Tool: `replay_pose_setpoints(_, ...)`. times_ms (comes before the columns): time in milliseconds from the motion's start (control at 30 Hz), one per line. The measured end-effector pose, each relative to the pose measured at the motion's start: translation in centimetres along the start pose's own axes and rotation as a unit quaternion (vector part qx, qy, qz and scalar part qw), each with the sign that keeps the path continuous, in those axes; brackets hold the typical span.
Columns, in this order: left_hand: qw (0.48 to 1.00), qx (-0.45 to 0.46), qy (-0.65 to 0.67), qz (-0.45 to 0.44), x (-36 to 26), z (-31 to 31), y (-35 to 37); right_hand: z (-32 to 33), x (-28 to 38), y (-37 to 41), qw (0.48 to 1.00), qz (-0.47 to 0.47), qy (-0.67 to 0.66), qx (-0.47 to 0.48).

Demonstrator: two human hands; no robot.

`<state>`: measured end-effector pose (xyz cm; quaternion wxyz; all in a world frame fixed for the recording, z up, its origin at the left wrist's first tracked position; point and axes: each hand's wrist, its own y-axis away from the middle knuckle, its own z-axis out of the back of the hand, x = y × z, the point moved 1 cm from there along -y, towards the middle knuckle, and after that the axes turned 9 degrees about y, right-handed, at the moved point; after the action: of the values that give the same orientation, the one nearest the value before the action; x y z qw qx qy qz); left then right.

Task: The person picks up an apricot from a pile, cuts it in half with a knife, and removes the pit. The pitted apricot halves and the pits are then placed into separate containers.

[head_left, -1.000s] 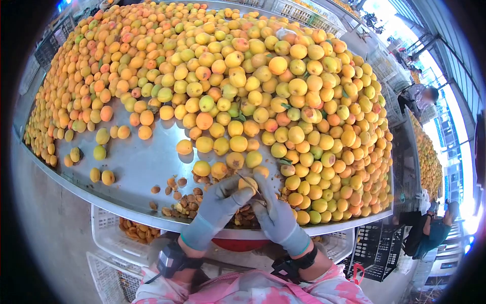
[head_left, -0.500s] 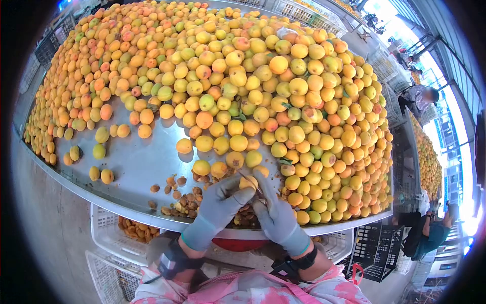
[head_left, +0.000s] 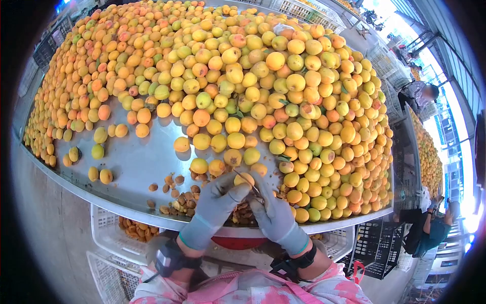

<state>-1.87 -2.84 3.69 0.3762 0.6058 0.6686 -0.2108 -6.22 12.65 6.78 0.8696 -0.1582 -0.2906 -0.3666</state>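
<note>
My left hand [head_left: 216, 201], in a grey glove, is closed around a yellow apricot [head_left: 243, 179] just above the front edge of the metal table [head_left: 139, 164]. Close beside it, my right hand [head_left: 277, 219], also gloved, is closed on a thin, slender knife [head_left: 255, 189] that lies against the fruit. The knife's handle is mostly hidden by my fingers. Brown apricot pits [head_left: 188, 198] lie heaped to the left of my hands and partly beneath them. Several whole apricots [head_left: 216, 166] sit right behind my fingertips.
A large heap of apricots [head_left: 296, 82] covers the table's back and right. Below the front edge, a white crate [head_left: 109, 230] holds halved fruit. Black crates [head_left: 372, 248] stand at the right. Two people [head_left: 435, 228] are at another fruit-covered table further right.
The apricot and both hands have shifted slightly left. The knife now shows across the front of the fruit. The view has moved a little.
</note>
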Motion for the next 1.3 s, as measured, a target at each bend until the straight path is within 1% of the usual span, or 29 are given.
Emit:
replay_pose_setpoints(33,1.000,0.000,-0.001,0.001,-0.5,0.1,0.0,-0.1,0.0,-0.1,1.000,0.000,-0.001,-0.001)
replay_pose_setpoints(100,0.982,0.026,-0.180,-0.045,-1.7,-0.2,0.0,-0.3,0.0,-0.2,1.000,0.008,0.019,-0.011)
replay_pose_setpoints(133,0.982,0.029,-0.181,-0.044,-1.7,-0.2,-0.1,-0.8,-0.5,-0.1,1.000,0.006,0.020,-0.013)
replay_pose_setpoints(200,0.994,0.016,-0.109,-0.025,-1.4,0.0,-0.1,-1.9,-1.4,0.1,0.999,0.020,0.013,-0.039)
replay_pose_setpoints(233,0.994,0.016,-0.109,-0.025,-1.0,-0.1,-0.1,-2.2,-1.4,0.1,0.999,0.020,0.013,-0.039)
replay_pose_setpoints(300,0.999,-0.034,0.033,-0.005,-0.1,-0.4,-0.2,-2.1,-1.1,-0.3,0.996,0.034,-0.008,-0.078)
replay_pose_setpoints(333,0.999,-0.034,0.033,-0.004,0.1,-0.4,-0.2,-1.9,-1.1,-0.2,0.996,0.033,-0.007,-0.077)
replay_pose_setpoints(400,0.994,-0.030,0.095,0.039,0.1,-0.5,-0.1,-1.4,-1.1,0.1,1.000,0.004,-0.007,-0.030)
replay_pose_setpoints(433,0.994,-0.033,0.095,0.038,-0.5,-0.5,0.0,-0.9,-0.8,0.2,1.000,0.006,-0.009,-0.028)
replay_pose_setpoints(467,0.998,-0.004,-0.057,-0.002,-1.7,-0.6,0.3,-0.3,-0.5,0.2,1.000,0.004,-0.007,-0.013)
replay_pose_setpoints(500,0.977,0.028,-0.208,-0.043,-2.4,-0.8,0.4,0.0,-0.3,0.1,1.000,0.002,-0.005,0.000)
replay_pose_setpoints(533,0.977,0.029,-0.208,-0.041,-2.2,-0.5,0.4,-0.3,-0.5,0.0,1.000,0.000,-0.005,-0.001)
replay_pose_setpoints(600,0.965,0.005,-0.245,-0.088,-1.4,-0.1,0.3,-1.0,-0.8,-0.3,0.998,0.041,0.014,-0.040)
replay_pose_setpoints(633,0.965,0.006,-0.245,-0.089,-1.3,-0.3,0.2,-1.0,-0.7,-0.3,0.998,0.042,0.015,-0.042)
replay_pose_setpoints(700,0.994,-0.017,-0.092,-0.056,-1.0,-0.6,0.2,-1.2,-0.4,0.1,0.999,-0.042,-0.022,0.001)
replay_pose_setpoints(733,0.994,-0.018,-0.092,-0.056,-0.7,-0.6,0.3,-1.2,-0.3,0.2,0.999,-0.042,-0.023,0.002)
replay_pose_setpoints(800,0.999,-0.035,0.009,-0.015,0.0,-0.6,0.1,-1.1,-0.4,0.1,0.999,-0.038,-0.008,-0.006)
replay_pose_setpoints(833,0.999,-0.035,0.010,-0.015,0.1,-0.6,0.1,-1.1,-0.4,0.0,0.999,-0.038,-0.007,-0.005)
replay_pose_setpoints(900,0.997,-0.042,0.064,0.031,0.3,-0.6,0.1,-1.0,-0.4,-0.1,0.999,-0.009,0.022,-0.048)
replay_pose_setpoints(933,0.996,-0.044,0.064,0.031,0.0,-0.5,0.2,-0.8,-0.2,0.0,0.999,-0.009,0.021,-0.047)
replay_pose_setpoints(967,0.999,-0.021,-0.039,0.004,-0.6,-0.4,0.3,-0.5,-0.1,0.0,0.999,-0.022,0.029,-0.026)
replay_pose_setpoints(1000,0.990,0.003,-0.141,-0.023,-1.1,-0.4,0.3,-0.4,0.0,0.0,0.999,-0.036,0.037,-0.007)
replay_pose_setpoints(1033,0.990,0.005,-0.141,-0.022,-1.2,-0.5,0.3,-0.6,-0.2,0.0,0.999,-0.037,0.038,-0.008)
replay_pose_setpoints(1100,0.971,0.005,-0.224,-0.085,-1.6,-0.6,0.2,-1.2,-0.8,-0.2,0.998,0.010,0.041,-0.038)
replay_pose_setpoints(1233,0.971,-0.003,-0.212,-0.107,-1.5,-1.2,0.2,-1.5,-0.8,0.0,0.999,0.005,0.011,-0.040)
replay_pose_setpoints(1300,0.988,-0.004,-0.117,-0.098,-0.9,-1.4,0.0,-1.6,-0.7,-0.1,0.998,0.026,0.002,-0.061)
